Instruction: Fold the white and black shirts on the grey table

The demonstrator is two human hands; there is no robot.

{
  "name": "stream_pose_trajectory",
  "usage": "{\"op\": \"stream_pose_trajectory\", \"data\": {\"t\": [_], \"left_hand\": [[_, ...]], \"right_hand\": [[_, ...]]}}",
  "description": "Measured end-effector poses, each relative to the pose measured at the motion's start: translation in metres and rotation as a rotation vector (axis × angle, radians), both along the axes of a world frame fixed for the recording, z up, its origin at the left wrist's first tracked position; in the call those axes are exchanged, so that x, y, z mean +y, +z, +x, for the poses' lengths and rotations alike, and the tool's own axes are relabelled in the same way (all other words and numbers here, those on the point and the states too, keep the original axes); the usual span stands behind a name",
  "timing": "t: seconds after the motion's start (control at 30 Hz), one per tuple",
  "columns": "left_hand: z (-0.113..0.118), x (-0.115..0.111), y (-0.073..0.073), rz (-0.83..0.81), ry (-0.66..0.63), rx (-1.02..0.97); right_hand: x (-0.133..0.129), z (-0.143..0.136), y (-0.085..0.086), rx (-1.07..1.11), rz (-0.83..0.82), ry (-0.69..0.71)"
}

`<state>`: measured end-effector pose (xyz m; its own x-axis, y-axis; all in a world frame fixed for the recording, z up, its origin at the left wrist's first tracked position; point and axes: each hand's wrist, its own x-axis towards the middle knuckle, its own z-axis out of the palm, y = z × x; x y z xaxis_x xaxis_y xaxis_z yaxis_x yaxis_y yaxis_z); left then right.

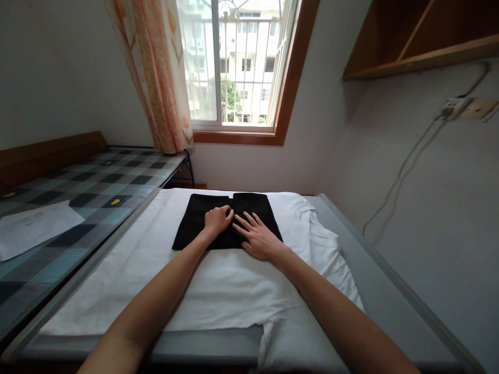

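Observation:
A black folder-like piece (195, 221), with a seam or gap down its middle, lies flat on a white T-shirt (218, 280). The shirt is spread over a grey table. My left hand (218, 219) rests on the black piece just left of the middle seam, its fingers curled together; what they grip, if anything, is too small to make out. Right of the seam, my right hand (257, 236) lies flat with fingers spread, pressing on the black piece near its front edge.
On the left stands a bed (132, 171) with a checked cover and a white paper (39, 228) on it. A curtain (159, 78) hangs by the window. A cable (401, 171) runs down the right wall beneath a wooden shelf (421, 59).

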<state>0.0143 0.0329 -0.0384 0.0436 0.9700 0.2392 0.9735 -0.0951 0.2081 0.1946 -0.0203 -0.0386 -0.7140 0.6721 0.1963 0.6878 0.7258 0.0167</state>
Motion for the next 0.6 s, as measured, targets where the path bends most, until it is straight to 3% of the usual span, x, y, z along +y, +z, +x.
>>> {"op": "stream_pose_trajectory", "data": {"t": [0.27, 0.6], "left_hand": [[0.0, -0.0025, 0.0019, -0.01, -0.004, -0.007], [0.0014, -0.0019, 0.0016, -0.02, 0.014, -0.01]], "right_hand": [[0.001, -0.0001, 0.003, 0.061, 0.082, -0.066], [-0.0077, -0.0013, 0.0049, 0.024, -0.042, -0.011]]}}
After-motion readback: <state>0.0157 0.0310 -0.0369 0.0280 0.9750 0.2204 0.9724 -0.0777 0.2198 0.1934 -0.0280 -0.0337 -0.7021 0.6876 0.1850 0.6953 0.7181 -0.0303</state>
